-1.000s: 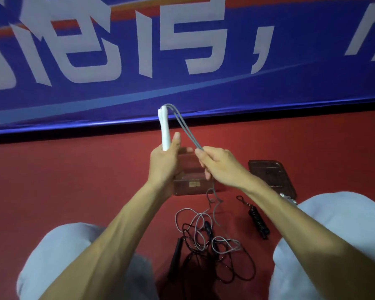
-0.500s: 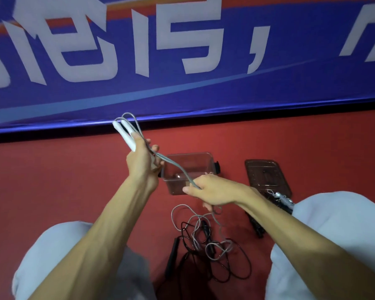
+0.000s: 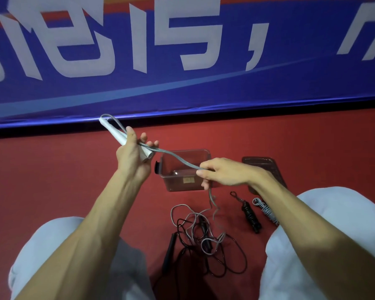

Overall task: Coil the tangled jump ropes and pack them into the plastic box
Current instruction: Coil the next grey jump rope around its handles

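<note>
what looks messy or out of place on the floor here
Loose cord of the grey jump rope and the thin black jump rope lie knotted in one heap on the red floor, uncoiled.

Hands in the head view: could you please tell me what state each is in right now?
Left hand: gripping the white handles.
Right hand: pinching the grey rope.

A sports hall or gym is suggested. A smooth red floor (image 3: pixel 52 180) is seen, and along its far edge a long blue banner (image 3: pixel 290 87) is hung, printed with large white characters and a pale swoosh. Jump ropes (image 3: pixel 206 237) are strewn on the floor, where a clear box (image 3: pixel 178 185) and lid (image 3: pixel 262 167) are set near the banner.
</note>
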Available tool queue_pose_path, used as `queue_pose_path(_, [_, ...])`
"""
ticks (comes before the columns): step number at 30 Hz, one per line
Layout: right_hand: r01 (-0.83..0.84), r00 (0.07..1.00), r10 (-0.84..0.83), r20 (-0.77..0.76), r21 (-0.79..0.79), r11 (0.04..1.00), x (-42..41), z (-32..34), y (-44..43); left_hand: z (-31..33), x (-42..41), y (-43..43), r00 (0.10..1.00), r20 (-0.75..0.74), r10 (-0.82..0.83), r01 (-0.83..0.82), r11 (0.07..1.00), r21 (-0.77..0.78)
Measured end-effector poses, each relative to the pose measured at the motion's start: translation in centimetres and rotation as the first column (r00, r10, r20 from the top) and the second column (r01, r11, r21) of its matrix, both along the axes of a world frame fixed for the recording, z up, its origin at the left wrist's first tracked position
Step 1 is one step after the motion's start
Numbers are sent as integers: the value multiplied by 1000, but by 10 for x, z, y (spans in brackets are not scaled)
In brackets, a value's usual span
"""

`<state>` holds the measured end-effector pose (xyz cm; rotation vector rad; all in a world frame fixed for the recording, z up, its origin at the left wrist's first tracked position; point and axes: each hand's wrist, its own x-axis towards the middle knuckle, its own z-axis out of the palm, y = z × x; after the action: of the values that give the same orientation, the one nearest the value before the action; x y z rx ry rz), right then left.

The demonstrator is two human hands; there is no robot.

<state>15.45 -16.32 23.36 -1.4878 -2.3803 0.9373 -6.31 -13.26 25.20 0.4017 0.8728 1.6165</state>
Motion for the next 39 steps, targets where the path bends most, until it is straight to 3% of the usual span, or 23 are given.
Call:
queue_pose_path(3, [78, 986, -72, -150, 38, 996, 7, 7, 2, -1, 0, 2, 984, -167, 54, -62, 997, -43])
queue_pose_path(6, [184, 950, -128, -286, 178, 967, 9, 11, 4, -12, -3, 8, 812, -582, 40, -63, 998, -20])
queue_pose_path(8, [233, 938, -134, -321, 295, 927, 10, 12, 6, -21, -3, 8, 561, -828, -17, 26, 1000, -3])
queue_pose_path(9, [244, 931, -126, -343, 328, 912, 9, 12, 6, -26, -1, 7, 378, -925, -39, 63, 998, -16])
queue_pose_path(11, [254, 921, -99, -377, 387, 887, 8, 13, 8, -29, 6, 0, -2, -994, -114, 102, 988, -113])
queue_pose_path(12, [270, 914, -95, -395, 415, 869, 8, 14, 8, -29, 10, -3, -142, -978, -155, 155, 972, -176])
queue_pose_path(13, [302, 902, -107, -418, 432, 850, 8, 16, 9, -28, 14, -5, -235, -953, -190, 237, 940, -246])
queue_pose_path(15, [410, 857, -175, -485, 434, 802, 11, 19, 10, -24, 23, -14, -341, -915, -216, 380, 859, -344])
queue_pose_path(19, [578, 741, -313, -594, 329, 747, 20, 19, 13, -18, 31, -28, -271, -942, -199, 531, 785, -319])
queue_pose_path(23, [615, 702, -381, -602, 242, 751, 19, 17, 14, -11, 29, -38, -367, -924, -109, 589, 742, -321])
queue_pose_path(24, [625, 688, -398, -607, 217, 750, 18, 16, 14, -10, 29, -42, -349, -932, -100, 623, 717, -311])
queue_pose_path(27, [650, 608, -461, -646, 72, 757, 16, 12, 17, -6, 32, -47, -128, -978, -164, 703, 681, -206])
queue_pose_path(30, [608, 587, -488, -646, -46, 793, 14, 9, 17, -2, 30, -38, 171, -964, -202, 624, 780, -53])
queue_pose_path(32, [551, 607, -468, -642, -85, 830, 9, 10, 13, -1, 26, -32, 227, -971, -74, 520, 853, 57])
queue_pose_path(34, [481, 662, -417, -623, -73, 874, 2, 11, 8, -1, 22, -27, 280, -960, -1, 419, 900, 121])
queue_pose_path(37, [369, 830, -289, -476, 81, 926, -7, 12, 2, 2, 22, -24, 462, -879, -121, 351, 935, 56])
queue_pose_path(39, [291, 910, -217, -354, 172, 941, -13, 12, -2, 6, 23, -25, 518, -838, -171, 362, 932, 33])
